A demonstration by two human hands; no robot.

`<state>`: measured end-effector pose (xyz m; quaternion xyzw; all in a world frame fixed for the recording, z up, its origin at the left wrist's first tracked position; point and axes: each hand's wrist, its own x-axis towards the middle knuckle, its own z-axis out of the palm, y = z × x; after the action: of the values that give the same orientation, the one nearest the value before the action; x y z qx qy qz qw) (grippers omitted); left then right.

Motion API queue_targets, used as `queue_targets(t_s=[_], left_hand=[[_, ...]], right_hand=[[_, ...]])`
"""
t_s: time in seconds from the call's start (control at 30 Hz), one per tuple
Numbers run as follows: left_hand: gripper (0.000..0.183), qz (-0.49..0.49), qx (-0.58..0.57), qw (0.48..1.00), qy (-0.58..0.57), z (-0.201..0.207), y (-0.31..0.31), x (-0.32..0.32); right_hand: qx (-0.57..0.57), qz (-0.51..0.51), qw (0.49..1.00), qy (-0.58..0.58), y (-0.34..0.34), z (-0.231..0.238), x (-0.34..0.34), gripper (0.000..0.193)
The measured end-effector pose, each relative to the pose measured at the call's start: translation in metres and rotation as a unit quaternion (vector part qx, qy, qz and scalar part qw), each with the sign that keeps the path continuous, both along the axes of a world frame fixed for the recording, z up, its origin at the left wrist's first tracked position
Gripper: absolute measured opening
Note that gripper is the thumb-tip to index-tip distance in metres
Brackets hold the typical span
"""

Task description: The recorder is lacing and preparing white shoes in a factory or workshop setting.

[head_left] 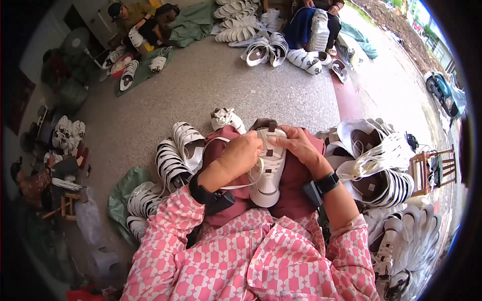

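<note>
A cream-white sneaker (266,191) with a dark brown lining rests in my lap between my knees, its toe pointing toward me. My left hand (242,154) is closed in a pinch at the left edge of the lacing. A loose white shoelace (240,187) loops out below that hand, across my thigh; its pinched part is hidden by the fingers. On the other side, my right hand (300,146) grips the sneaker near the ankle opening, thumb lying over the tongue. Each wrist wears a black band with a dark device.
Stacked white shoes (181,150) stand beside my left knee, and one shoe (227,119) sits beyond it. More nested shoes and a bundle of white laces (384,158) lie at my right, near a wooden chair (436,170). Other people (135,22) sit among shoes farther off.
</note>
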<state>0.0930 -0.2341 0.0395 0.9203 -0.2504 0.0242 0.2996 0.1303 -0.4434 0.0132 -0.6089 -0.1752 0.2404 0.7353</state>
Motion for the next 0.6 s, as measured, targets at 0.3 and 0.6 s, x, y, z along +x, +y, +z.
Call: queue_targets(t_s=[0.3,0.6], left_hand=[[0.008,-0.037,-0.088,0.992,0.081,0.004,0.003,0.003],[0.01,-0.008,-0.073,0.997,-0.001,-0.006,-0.008,-0.007]], right_hand=[[-0.004,-0.015,1.0,0.008,0.001,-0.002,-0.002,0.024],[-0.012,-0.01,1.0,0.012,0.001,0.0,-0.003,0.024]])
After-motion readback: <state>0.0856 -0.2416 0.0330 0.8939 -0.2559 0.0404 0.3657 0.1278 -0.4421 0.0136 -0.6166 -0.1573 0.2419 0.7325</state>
